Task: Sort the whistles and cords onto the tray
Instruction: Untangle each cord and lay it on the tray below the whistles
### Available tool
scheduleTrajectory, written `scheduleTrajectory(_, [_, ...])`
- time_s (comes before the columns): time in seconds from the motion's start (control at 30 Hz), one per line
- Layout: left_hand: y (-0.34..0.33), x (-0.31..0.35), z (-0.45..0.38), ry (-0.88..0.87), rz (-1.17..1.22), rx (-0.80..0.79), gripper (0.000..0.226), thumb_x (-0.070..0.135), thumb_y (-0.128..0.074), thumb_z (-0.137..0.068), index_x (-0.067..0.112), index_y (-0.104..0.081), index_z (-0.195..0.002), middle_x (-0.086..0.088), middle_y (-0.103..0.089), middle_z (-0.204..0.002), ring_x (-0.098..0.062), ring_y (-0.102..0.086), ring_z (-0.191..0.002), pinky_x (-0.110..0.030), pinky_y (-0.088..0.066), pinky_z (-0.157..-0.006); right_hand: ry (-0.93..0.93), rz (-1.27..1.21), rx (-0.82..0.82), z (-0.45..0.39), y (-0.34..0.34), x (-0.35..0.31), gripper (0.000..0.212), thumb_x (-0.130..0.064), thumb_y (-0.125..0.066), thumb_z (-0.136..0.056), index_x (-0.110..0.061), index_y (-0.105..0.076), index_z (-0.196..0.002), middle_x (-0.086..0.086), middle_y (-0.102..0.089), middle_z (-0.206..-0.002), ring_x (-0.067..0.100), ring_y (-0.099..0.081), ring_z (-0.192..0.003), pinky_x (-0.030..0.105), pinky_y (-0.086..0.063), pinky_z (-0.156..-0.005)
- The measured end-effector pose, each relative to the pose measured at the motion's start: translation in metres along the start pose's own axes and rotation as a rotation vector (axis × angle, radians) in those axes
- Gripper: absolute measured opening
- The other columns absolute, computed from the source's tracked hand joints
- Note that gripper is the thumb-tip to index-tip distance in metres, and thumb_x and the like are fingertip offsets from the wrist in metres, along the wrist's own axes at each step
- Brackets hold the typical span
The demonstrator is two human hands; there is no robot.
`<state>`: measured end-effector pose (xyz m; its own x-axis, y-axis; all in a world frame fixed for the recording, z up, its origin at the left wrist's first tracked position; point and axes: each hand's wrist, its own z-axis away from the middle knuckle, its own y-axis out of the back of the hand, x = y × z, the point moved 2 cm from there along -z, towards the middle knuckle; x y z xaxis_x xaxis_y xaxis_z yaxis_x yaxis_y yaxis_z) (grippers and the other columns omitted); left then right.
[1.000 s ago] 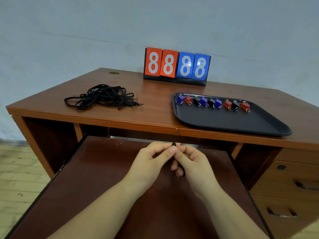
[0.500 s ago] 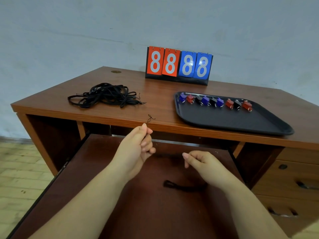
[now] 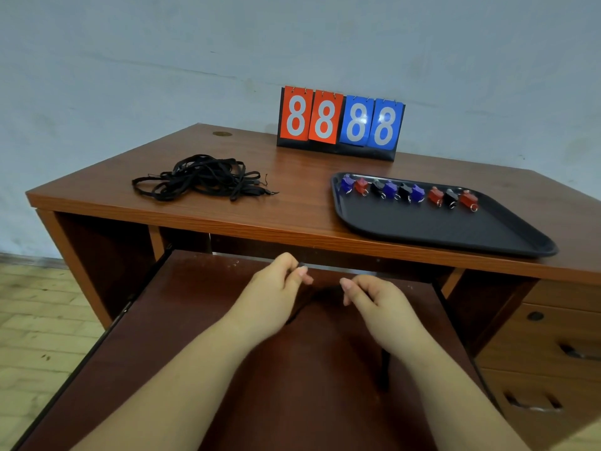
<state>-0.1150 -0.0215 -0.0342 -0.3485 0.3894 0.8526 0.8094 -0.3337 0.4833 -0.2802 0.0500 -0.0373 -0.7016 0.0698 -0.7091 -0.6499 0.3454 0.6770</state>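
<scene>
Since half second ago, left hand (image 3: 276, 297) lowered from desk edge, both hands closer together over pull-out shelf (image 3: 182, 336).

Head view: left hand pinches small black cord end (image 3: 301, 265) between thumb and forefinger. Right hand (image 3: 374, 299) fingers curled; cannot tell if it holds something. Black strap (image 3: 385, 369) visible under right forearm. Cord pile (image 3: 201, 177) on desk (image 3: 292, 196), left. Nine whistles (image 3: 406, 192) in row along far side of black tray (image 3: 455, 229), right.

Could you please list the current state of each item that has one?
Left hand: pinching a small dark cord end.
Right hand: curled; grip unclear.
Cords: tangled on the desk, off the tray.
Whistles: lined up along the tray's far edge.
Tray: otherwise bare.
</scene>
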Motion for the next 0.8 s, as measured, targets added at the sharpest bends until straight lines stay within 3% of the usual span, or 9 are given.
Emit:
scheduleTrajectory(0.07, [-0.007, 0.007, 0.002, -0.018, 0.046, -0.007, 0.021, 0.026, -0.04, -0.099, 0.02, -0.048, -0.08, 0.016, -0.062, -0.073, 0.003, -0.048, -0.053, -0.02, -0.04, -0.062, 0.068, -0.012, 0.023, 0.001, -0.007, -0.007, 0.032, -0.04, -0.048, -0.093, -0.026, -0.056, -0.065, -0.009, -0.054, -0.06, -0.001, -0.051, -0.061, 0.011, -0.037, -0.056])
scheduleTrajectory(0.17, [-0.013, 0.013, 0.006, -0.033, 0.078, -0.058, 0.021, 0.026, -0.039, -0.099, 0.016, -0.046, -0.082, 0.008, -0.051, -0.052, -0.001, -0.044, -0.045, -0.02, -0.04, -0.054, 0.146, -0.041, 0.046, 0.004, -0.011, -0.013, 0.031, -0.038, -0.048, -0.093, -0.026, -0.054, -0.066, -0.01, -0.056, -0.058, 0.001, -0.052, -0.059, 0.014, -0.038, -0.055])
scheduleTrajectory(0.27, [-0.017, 0.011, 0.006, -0.051, 0.098, -0.087, 0.022, 0.026, -0.04, -0.099, 0.011, -0.048, -0.085, 0.007, -0.048, -0.06, -0.005, -0.041, -0.051, -0.023, -0.038, -0.057, 0.181, -0.032, 0.026, 0.006, -0.014, -0.016, 0.031, -0.039, -0.046, -0.094, -0.028, -0.053, -0.066, -0.009, -0.055, -0.059, 0.002, -0.052, -0.062, 0.016, -0.038, -0.057])
scheduleTrajectory(0.47, [0.008, -0.006, -0.005, -0.04, -0.066, 0.006, 0.021, 0.03, -0.041, -0.098, 0.024, -0.05, -0.08, 0.008, -0.043, -0.058, -0.005, -0.037, -0.049, -0.025, -0.03, -0.05, 0.098, 0.058, -0.072, 0.003, -0.004, -0.008, 0.038, -0.045, -0.044, -0.094, -0.027, -0.052, -0.061, -0.014, -0.053, -0.056, 0.001, -0.05, -0.06, 0.015, -0.037, -0.056])
scheduleTrajectory(0.63, [0.031, -0.017, -0.013, 0.005, -0.111, 0.122, 0.022, 0.029, -0.04, -0.098, 0.02, -0.049, -0.079, 0.002, -0.04, -0.057, -0.01, -0.037, -0.05, -0.026, -0.031, -0.051, 0.015, 0.039, 0.025, -0.002, 0.017, 0.009, 0.037, -0.043, -0.045, -0.094, -0.02, -0.055, -0.066, -0.006, -0.048, -0.055, 0.004, -0.046, -0.053, 0.021, -0.034, -0.054])
scheduleTrajectory(0.8, [0.026, -0.019, -0.012, 0.04, -0.098, 0.082, 0.026, 0.03, -0.04, -0.098, 0.018, -0.044, -0.075, 0.0, -0.043, -0.06, -0.011, -0.039, -0.052, -0.028, -0.032, -0.051, 0.004, -0.113, 0.206, -0.005, 0.026, 0.013, 0.028, -0.029, -0.039, -0.099, -0.024, -0.054, -0.076, -0.006, -0.052, -0.066, 0.009, -0.049, -0.062, 0.025, -0.042, -0.062])
